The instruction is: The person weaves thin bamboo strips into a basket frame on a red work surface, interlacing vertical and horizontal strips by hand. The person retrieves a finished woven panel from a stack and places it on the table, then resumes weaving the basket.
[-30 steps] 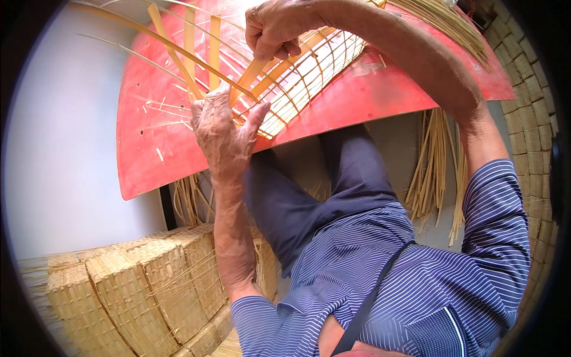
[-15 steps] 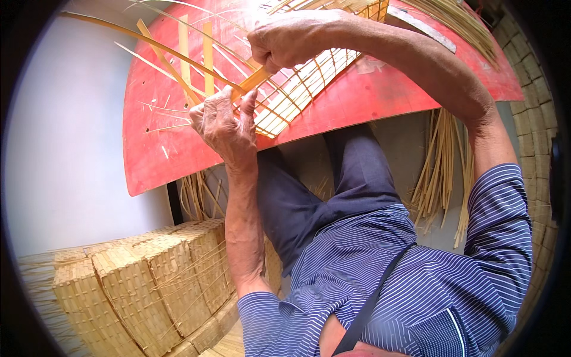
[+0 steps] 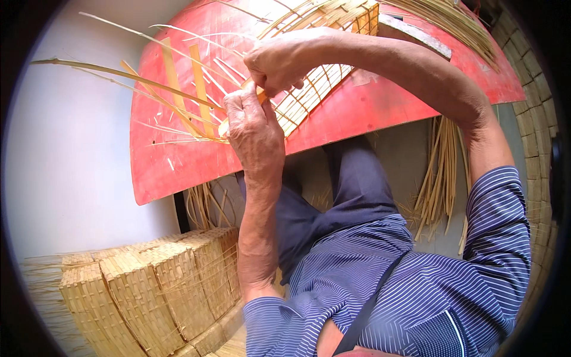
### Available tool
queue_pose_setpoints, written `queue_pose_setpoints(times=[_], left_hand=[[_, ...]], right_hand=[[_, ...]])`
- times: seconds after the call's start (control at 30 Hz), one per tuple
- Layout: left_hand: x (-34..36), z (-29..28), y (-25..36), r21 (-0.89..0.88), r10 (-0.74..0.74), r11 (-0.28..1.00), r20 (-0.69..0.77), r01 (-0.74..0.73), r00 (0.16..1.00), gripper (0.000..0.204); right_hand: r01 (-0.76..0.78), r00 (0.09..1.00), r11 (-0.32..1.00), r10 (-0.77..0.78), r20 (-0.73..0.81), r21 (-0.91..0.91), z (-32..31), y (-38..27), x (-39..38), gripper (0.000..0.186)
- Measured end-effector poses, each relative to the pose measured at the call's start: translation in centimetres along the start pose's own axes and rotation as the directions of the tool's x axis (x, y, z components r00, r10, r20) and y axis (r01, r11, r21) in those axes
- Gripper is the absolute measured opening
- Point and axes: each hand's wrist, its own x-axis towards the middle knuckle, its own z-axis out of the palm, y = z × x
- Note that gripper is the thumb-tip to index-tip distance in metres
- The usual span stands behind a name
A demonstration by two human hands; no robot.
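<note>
A partly woven bamboo piece [image 3: 315,89] with a latticed side lies on the red board [image 3: 386,101]. Long thin splints and several wider yellow strips [image 3: 196,74] fan out from its left end. My left hand [image 3: 253,134] is at that end, fingers bent and closed on a yellow strip, close beside my right hand. My right hand [image 3: 276,62] arches over the weave from the right, fingers curled round the same strip, which is largely hidden between the two hands.
Loose splints [image 3: 446,30] and a whitish bar [image 3: 410,38] lie at the board's back right. More splints [image 3: 437,178] hang below its front edge. Stacked woven bundles [image 3: 143,279] stand at lower left and line the right [image 3: 529,119]. A white wall [image 3: 71,149] is left.
My left hand has moved right and turned, its fingers now closed near my right hand, which has come slightly down. The yellow strip between them has become mostly hidden.
</note>
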Motion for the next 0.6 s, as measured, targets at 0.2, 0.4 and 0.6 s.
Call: queue_pose_setpoints(times=[0.2, 0.4, 0.6], left_hand=[[1.4, 1.1, 3.0, -0.213, -0.114, 0.970, 0.039, 0.119, 0.993, 0.012], [0.8, 0.0, 1.1, -0.236, -0.130, 0.963, 0.014, 0.129, 0.991, 0.014], [0.8, -1.1, -0.3, -0.307, -0.151, 0.939, 0.047, 0.158, 0.987, 0.017]], right_hand=[[0.030, 0.966, 0.995, -0.003, -0.259, 0.100, -5.5, 2.7, -4.9, 0.016], [-0.062, 0.996, 0.985, 0.050, 0.080, 0.161, -5.9, 0.6, -0.7, 0.020], [-0.097, 0.983, 0.927, 0.033, 0.178, 0.363, -5.0, -0.4, 1.4, 0.016]])
